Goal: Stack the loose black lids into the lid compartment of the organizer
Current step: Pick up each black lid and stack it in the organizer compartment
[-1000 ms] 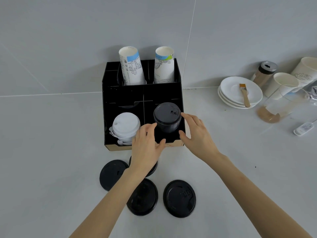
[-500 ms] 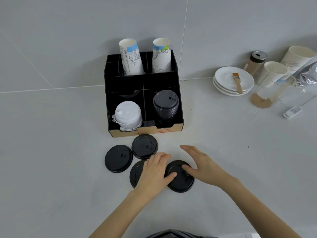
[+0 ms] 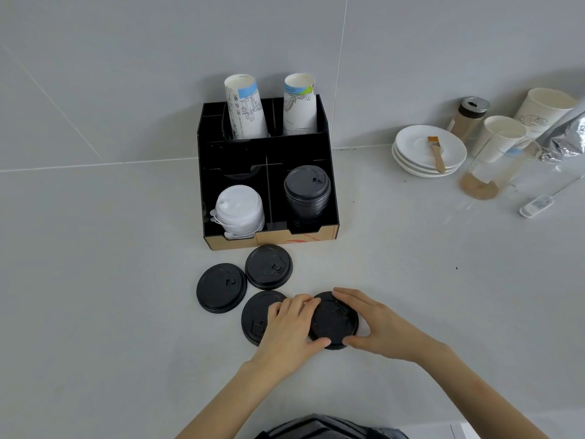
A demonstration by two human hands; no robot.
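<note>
your left hand [image 3: 292, 326] and right hand [image 3: 376, 324] close around the same black lid [image 3: 332, 321] on the counter [image 3: 95, 280], thumbs at its near edge and fingers curled over its far edge, so both hands are holding that lid from opposite sides. it lies flat, at about 6 o'clock from the organizer [image 3: 329, 198].

your left palm covers part of a second loose lid [image 3: 256, 318], just beside the held one at its 9 o'clock. two more loose lids lie beyond: one [image 3: 221, 288] at about 10 o'clock from your left hand, and another [image 3: 268, 267] at 12 o'clock, just in front of the organizer's front lip.

inside the organizer, the black lid stack [image 3: 307, 193] stands in the front right compartment, and a stack of white lids [image 3: 239, 210] fills the front left one. two paper cups [image 3: 245, 107] stand in the rear compartments.

at about 2 o'clock from the organizer, a pile of white saucers [image 3: 411, 147] carries a small brush [image 3: 437, 153].
</note>
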